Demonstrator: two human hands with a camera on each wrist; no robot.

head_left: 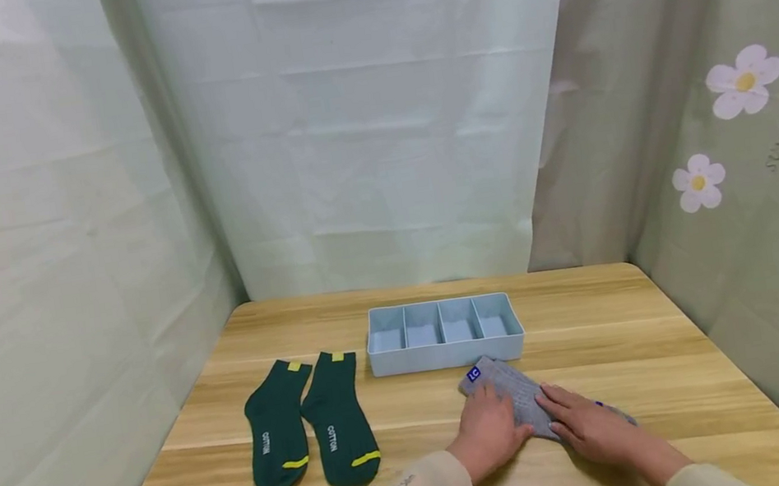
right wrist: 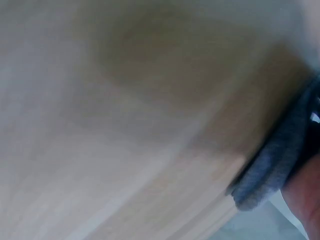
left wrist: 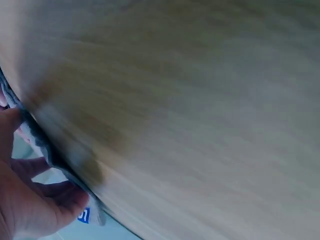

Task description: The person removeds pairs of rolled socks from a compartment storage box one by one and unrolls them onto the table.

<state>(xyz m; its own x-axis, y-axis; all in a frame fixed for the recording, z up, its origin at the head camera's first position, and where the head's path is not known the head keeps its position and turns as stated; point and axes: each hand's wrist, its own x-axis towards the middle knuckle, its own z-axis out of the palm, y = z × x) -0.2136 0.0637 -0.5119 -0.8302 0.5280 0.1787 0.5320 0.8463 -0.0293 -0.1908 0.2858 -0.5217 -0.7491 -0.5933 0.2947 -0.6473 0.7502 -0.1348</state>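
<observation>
Grey ribbed sock fabric (head_left: 519, 387) with a blue label lies flat on the table, slanting down to the right. It is partly hidden by both hands, and I cannot tell whether it is one sock or two. My left hand (head_left: 487, 431) rests on its upper left part, fingertips touching the cloth just below the label. My right hand (head_left: 590, 424) lies across its lower right part with fingers extended; a bit of grey cloth with blue shows beyond it. In the left wrist view the fingers press on the thin edge of the sock (left wrist: 42, 142). The right wrist view shows the sock's end (right wrist: 260, 182).
A pale blue box (head_left: 446, 355) with several compartments in a row stands just behind the grey sock. Left of it lie two dark green socks, one (head_left: 277, 429) beside the other (head_left: 340, 424), side by side on the wooden table (head_left: 428, 412). Light curtains surround the table's back and sides.
</observation>
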